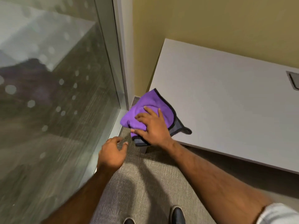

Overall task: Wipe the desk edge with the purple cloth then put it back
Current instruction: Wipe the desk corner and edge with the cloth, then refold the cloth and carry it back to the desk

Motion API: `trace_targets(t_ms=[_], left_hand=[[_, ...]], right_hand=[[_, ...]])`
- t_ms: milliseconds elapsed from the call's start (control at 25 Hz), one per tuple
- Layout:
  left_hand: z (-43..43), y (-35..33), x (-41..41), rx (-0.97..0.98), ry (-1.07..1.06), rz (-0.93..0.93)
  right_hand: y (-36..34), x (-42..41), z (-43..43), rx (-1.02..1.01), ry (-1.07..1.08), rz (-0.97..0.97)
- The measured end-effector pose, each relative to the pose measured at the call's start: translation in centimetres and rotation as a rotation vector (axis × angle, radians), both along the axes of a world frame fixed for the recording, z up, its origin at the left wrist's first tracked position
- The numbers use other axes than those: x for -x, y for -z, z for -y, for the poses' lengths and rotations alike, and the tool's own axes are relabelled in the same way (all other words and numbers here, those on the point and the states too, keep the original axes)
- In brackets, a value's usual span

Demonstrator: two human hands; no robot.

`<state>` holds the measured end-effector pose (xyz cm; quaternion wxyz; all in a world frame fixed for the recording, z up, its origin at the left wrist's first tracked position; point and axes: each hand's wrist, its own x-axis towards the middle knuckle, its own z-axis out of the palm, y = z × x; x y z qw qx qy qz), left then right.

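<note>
The purple cloth (146, 109), with a dark border and grey backing, is draped over the near left corner of the white desk (226, 97), hanging past its left edge. My right hand (152, 126) lies flat on top of the cloth with fingers spread, pressing it against the corner. My left hand (112, 153) hovers lower and to the left over the carpet, with fingers loosely curled, holding nothing and apart from the cloth.
A glass wall (56, 94) with a metal frame runs close along the left. A yellow wall (210, 18) stands behind the desk. A cable hatch (293, 81) sits at the desk's right. Grey carpet (145, 183) and my dark shoes (177, 215) are below.
</note>
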<state>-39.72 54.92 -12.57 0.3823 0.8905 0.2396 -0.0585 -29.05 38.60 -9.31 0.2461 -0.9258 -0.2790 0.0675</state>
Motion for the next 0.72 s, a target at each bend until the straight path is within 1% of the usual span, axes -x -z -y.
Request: trace_targets(t_ms=[120, 200, 280, 360, 520, 640, 720], left_hand=[[1.6, -1.1, -1.7, 0.399, -0.216, 0.051], [2.5, -2.1, -2.5, 0.573, -0.282, 0.071], [3.3, -3.1, -3.0, 0.692, -0.347, 0.08], [3.9, -3.8, -3.1, 0.731, -0.346, 0.091], [5.4, -5.7, -3.3, 0.695, -0.185, 0.1], [6.7, -7.8, -3.0, 0.607, -0.049, 0.135], [7.5, -9.5, -2.3, 0.506, 0.103, 0.18]], right_hand=[[0.2, 3.3, 1.2, -0.105, 0.06, -0.019], [0.4, 5.0, 2.2, -0.184, 0.15, -0.02], [0.5, 6.3, 3.1, -0.237, 0.229, -0.003], [0.6, 7.7, 3.8, -0.278, 0.298, 0.002], [0.2, 10.4, 5.0, -0.353, 0.329, -0.055], [-0.5, 12.5, 6.8, -0.315, 0.273, -0.113], [-1.6, 13.7, 8.3, -0.34, 0.323, -0.158]])
